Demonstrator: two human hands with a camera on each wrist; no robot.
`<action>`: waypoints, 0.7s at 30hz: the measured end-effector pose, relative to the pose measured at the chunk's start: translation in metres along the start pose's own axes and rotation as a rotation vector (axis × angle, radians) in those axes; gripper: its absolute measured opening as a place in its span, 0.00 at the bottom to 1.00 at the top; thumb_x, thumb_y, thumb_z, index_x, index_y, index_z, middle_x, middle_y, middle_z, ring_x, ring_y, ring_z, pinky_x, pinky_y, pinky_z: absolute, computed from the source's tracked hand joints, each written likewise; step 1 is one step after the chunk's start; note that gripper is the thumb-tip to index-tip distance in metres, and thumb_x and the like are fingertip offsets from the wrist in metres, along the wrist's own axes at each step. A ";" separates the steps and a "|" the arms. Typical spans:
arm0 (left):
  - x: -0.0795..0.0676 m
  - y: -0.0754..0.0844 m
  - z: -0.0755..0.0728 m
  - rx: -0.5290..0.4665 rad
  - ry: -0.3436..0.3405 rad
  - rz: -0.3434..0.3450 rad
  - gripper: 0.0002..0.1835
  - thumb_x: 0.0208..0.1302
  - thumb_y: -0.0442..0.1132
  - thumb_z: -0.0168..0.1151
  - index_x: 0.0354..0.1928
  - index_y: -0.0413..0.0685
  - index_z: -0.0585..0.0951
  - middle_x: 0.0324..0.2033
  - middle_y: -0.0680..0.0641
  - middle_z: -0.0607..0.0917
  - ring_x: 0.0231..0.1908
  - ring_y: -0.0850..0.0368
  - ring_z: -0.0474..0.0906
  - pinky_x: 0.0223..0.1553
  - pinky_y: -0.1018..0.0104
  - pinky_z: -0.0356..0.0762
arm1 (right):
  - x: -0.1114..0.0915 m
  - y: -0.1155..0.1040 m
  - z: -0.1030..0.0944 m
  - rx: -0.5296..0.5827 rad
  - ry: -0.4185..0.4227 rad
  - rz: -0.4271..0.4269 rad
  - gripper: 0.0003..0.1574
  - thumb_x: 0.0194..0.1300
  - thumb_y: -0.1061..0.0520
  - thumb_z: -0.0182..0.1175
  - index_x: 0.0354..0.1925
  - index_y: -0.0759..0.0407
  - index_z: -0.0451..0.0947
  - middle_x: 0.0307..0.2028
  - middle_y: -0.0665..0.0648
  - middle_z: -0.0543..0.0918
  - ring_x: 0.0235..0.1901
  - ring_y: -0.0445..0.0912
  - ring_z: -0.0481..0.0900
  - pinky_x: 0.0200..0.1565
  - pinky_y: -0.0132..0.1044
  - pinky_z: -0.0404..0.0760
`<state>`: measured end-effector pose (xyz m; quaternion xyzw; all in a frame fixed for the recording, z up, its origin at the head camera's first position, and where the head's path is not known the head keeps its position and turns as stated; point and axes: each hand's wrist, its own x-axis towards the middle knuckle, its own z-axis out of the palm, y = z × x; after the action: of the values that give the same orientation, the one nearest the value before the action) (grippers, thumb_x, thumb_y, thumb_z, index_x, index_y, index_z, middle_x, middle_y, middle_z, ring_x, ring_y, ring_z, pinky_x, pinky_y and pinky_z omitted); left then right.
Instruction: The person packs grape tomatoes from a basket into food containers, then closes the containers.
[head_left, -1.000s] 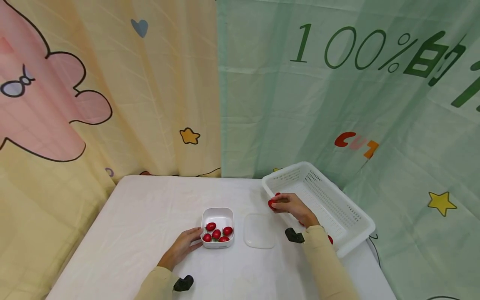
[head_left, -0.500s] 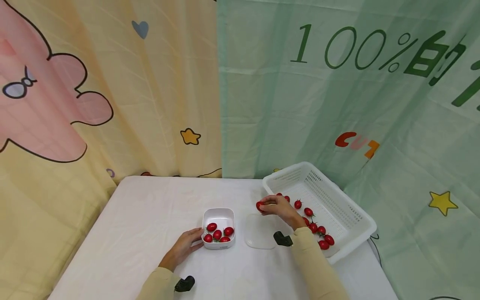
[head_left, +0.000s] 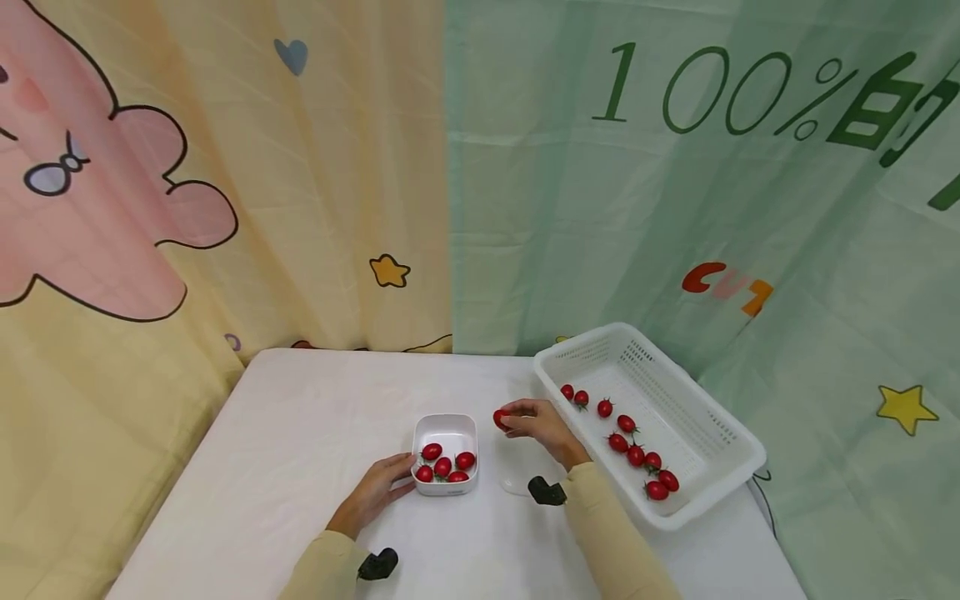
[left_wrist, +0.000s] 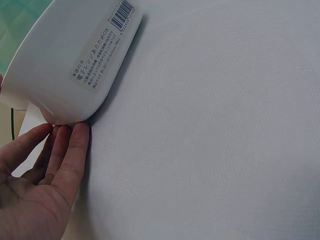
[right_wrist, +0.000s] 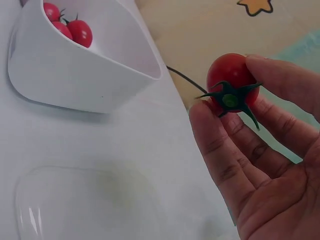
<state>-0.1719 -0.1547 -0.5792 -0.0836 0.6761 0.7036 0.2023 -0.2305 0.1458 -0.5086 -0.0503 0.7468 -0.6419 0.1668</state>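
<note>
Between thumb and fingers, my right hand (head_left: 546,429) pinches a red cherry tomato (right_wrist: 232,80) with a green calyx, held above the table just right of a small white square box (head_left: 446,489). Several cherry tomatoes (head_left: 442,467) lie inside that box. My left hand (head_left: 375,492) is at the box's left side; in the left wrist view its nearly straight fingertips (left_wrist: 79,132) touch the lower corner of the box wall, which carries a printed label (left_wrist: 102,45). A clear flat lid (right_wrist: 90,205) lies under my right hand, partly hidden by it in the head view.
A large white perforated basket (head_left: 720,492) stands at the right of the table, holding several more cherry tomatoes (head_left: 636,455) along its near side. The white-covered table (head_left: 300,417) meets hanging printed curtains (head_left: 360,167) at its back.
My right hand has moved left from the basket's edge toward the box, carrying the cherry tomato, and the basket's tomatoes have come into view. The left hand stays at the box.
</note>
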 end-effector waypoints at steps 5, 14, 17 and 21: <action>0.001 0.000 0.002 0.002 -0.002 0.003 0.32 0.72 0.48 0.53 0.65 0.26 0.64 0.61 0.31 0.70 0.59 0.38 0.69 0.59 0.47 0.72 | 0.002 0.002 0.013 -0.006 0.017 0.013 0.21 0.65 0.56 0.63 0.50 0.69 0.77 0.44 0.62 0.84 0.46 0.60 0.82 0.51 0.46 0.82; 0.001 0.000 0.002 0.003 -0.001 0.004 0.32 0.72 0.46 0.53 0.65 0.26 0.63 0.62 0.30 0.69 0.60 0.37 0.68 0.59 0.46 0.72 | 0.009 0.009 0.036 -0.045 0.041 0.027 0.20 0.64 0.54 0.64 0.48 0.67 0.79 0.42 0.59 0.85 0.39 0.47 0.81 0.50 0.45 0.82; 0.001 0.000 0.000 0.005 -0.010 0.004 0.33 0.72 0.47 0.53 0.65 0.25 0.63 0.62 0.30 0.68 0.60 0.37 0.68 0.59 0.47 0.72 | 0.009 0.011 0.040 -0.035 0.040 0.036 0.19 0.64 0.54 0.64 0.48 0.67 0.80 0.41 0.59 0.85 0.38 0.46 0.81 0.49 0.45 0.82; 0.003 0.000 -0.001 0.006 -0.014 0.006 0.33 0.72 0.48 0.53 0.65 0.26 0.63 0.62 0.31 0.69 0.60 0.39 0.69 0.59 0.48 0.73 | 0.011 0.013 0.046 -0.038 0.047 0.039 0.19 0.63 0.54 0.65 0.47 0.67 0.80 0.41 0.58 0.85 0.38 0.46 0.81 0.49 0.43 0.82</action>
<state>-0.1745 -0.1554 -0.5807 -0.0760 0.6770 0.7027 0.2052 -0.2244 0.1017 -0.5287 -0.0238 0.7635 -0.6251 0.1607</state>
